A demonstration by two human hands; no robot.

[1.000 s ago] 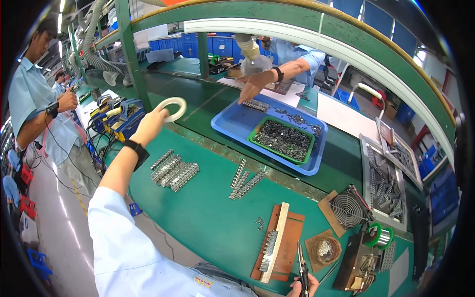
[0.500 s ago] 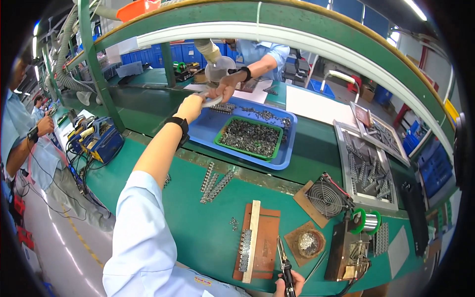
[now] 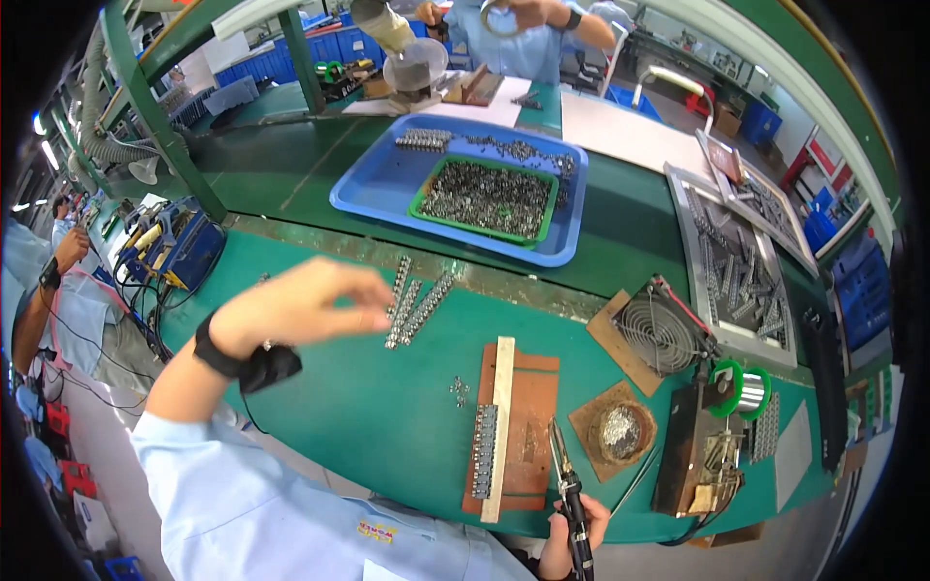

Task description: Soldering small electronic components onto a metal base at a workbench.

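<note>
My left hand (image 3: pixel 308 302) is over the left part of the green bench mat, slightly blurred, its thumb and fingers apart and nothing seen in them. Just beyond its fingertips lie several strips of small metal parts (image 3: pixel 418 310). My right hand (image 3: pixel 572 538), at the near edge, is closed around the handle of a soldering iron (image 3: pixel 573 508), whose tip points up and away. Left of the iron lies a brown board (image 3: pixel 531 436) with a pale wooden bar (image 3: pixel 499 426) across it. A row of small metal parts (image 3: pixel 483 450) lines the bar's left side.
A blue tray (image 3: pixel 373 189) holds a green basket (image 3: pixel 484 234) of small metal parts. To the right are a fan (image 3: pixel 657 334), a round solder-flecked dish (image 3: pixel 625 433) and a solder wire spool (image 3: pixel 744 387). Across the bench, a co-worker's hand (image 3: pixel 533 14) holds a pale ring.
My left hand has let go of the pale ring and come back from above the blue tray to the near mat. The co-worker's hand has drawn back with the ring. My right hand keeps the iron.
</note>
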